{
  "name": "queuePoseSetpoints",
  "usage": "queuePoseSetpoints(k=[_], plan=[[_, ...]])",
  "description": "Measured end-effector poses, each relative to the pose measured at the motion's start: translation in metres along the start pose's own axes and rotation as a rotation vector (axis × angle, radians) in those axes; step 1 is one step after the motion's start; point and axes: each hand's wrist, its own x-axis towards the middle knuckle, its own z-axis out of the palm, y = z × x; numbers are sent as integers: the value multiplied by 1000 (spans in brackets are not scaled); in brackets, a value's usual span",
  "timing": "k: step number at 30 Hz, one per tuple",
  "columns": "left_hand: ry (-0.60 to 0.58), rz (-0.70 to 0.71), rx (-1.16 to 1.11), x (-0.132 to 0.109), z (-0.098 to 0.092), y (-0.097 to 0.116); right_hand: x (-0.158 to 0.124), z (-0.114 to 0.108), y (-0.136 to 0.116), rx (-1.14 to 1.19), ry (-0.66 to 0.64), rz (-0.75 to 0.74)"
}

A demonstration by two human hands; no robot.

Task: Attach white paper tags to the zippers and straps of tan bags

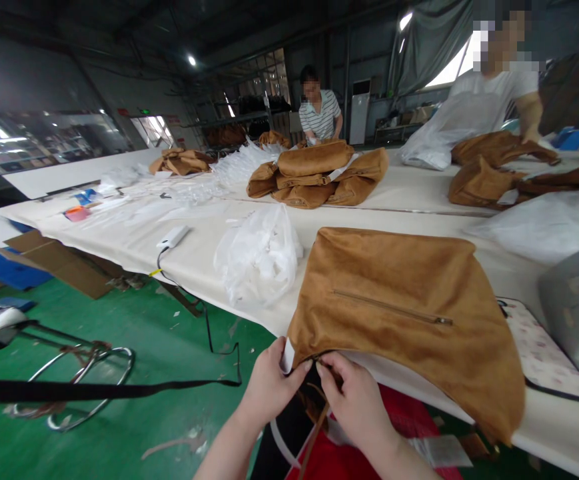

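Observation:
A brown suede-like bag (394,273) lies flat on the white-covered table in front of me, with a zipper across its face. Its near edge hangs over the table's front edge. My left hand (272,377) pinches the bag's near left corner, beside a white tag (288,355). Close by, my right hand (352,393) is closed at the same corner, fingertips almost touching the left thumb. Something small and dark shows between the fingertips, too small to name. A thin brown strap (315,437) dangles below the right hand.
A clear plastic bag of white scraps (259,257) lies left of the brown bag. Behind it are stacked brown bags (319,173). A white power strip (173,237) sits near the table edge. Two people work across the table. A metal stool (86,373) stands at left.

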Motion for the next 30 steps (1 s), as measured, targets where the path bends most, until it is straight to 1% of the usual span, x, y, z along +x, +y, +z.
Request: queuePoseSetpoints(k=[1,2,5,6,7,8,11,12,14,18,21,23,25,27,30], plan=[[-10,27,23,1,-7,-1,-1,0,0,-28,-1,-12],[27,36,84,3,-14,0,-1,1,1,-55,0,-23],[281,25,344,8,-29,11,-2,3,3,-77,1,-31],[322,45,407,11,-31,17,-2,4,5,-58,-3,-25],[311,84,451,15,-30,24,-2,5,6,-32,-13,-15],[256,138,483,20,-28,32,-1,6,9,-6,-25,-1],[36,288,568,39,-15,48,-1,10,17,36,-72,39],[-16,311,593,47,-10,51,-1,12,20,34,-80,44],[-67,317,621,60,-1,53,1,14,26,9,-79,40],[-61,299,598,76,7,47,5,14,28,-137,-59,52],[-51,294,564,78,9,42,6,18,19,-336,-99,60],[-55,278,553,79,12,41,5,26,11,-431,-149,40],[-60,263,543,80,14,42,3,37,4,-428,-208,2],[-57,256,530,82,14,43,2,46,2,-365,-254,-33],[-41,265,520,80,9,46,-1,48,5,-287,-276,-57]])
